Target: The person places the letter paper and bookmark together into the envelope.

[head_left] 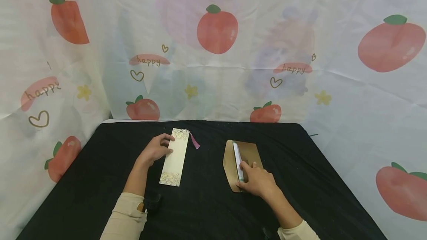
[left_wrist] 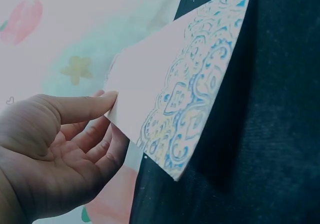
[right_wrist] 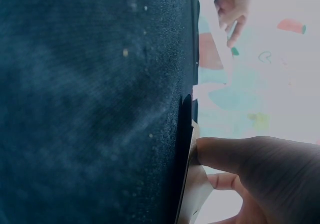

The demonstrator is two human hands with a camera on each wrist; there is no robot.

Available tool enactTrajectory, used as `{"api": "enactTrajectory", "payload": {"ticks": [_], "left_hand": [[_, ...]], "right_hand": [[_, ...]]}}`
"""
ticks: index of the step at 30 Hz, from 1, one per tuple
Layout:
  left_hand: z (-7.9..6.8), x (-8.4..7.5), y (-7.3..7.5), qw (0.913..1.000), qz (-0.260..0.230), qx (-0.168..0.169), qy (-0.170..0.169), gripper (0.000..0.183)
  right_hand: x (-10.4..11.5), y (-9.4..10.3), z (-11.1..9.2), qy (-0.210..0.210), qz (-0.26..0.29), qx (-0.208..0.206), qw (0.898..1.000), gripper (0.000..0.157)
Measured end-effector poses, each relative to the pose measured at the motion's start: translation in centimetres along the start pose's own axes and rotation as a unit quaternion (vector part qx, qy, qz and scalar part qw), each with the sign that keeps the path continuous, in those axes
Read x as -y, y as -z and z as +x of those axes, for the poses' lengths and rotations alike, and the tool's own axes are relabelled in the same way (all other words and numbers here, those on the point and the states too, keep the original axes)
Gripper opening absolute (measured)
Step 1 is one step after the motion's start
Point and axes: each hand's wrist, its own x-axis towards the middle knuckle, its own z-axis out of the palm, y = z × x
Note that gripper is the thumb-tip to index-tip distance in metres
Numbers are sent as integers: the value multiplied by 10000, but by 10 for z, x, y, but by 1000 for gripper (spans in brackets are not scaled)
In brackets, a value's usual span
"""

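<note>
In the head view my left hand holds a cream bookmark by its left edge. Patterned bands run across both its ends, and a pink tassel hangs from the top. Seen from the left wrist, the thumb lies on the face of the bookmark with fingers behind it; its lower end tilts off the black cloth. My right hand grips a brown paper envelope at its near end, thumb on the edge. A white strip shows along the envelope's opening, beside the flap. The right fingertips are partly hidden.
Black cloth covers the table under both hands. Behind and at the sides hangs a pale curtain printed with red fruit and the word "happy". A dark strap or band sits by the left wrist.
</note>
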Motion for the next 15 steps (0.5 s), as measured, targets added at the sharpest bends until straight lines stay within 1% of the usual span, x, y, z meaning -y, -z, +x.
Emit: {"api": "enactTrajectory", "payload": {"ticks": [9, 15], "left_hand": [[-3, -5, 3, 9996, -243, 73, -157, 40], [-4, -10, 5, 9993, -279, 70, -245, 41]], "right_hand": [[0, 0, 0, -30, 7, 60, 10000, 61], [0, 1, 0, -17, -4, 27, 10000, 61]]}}
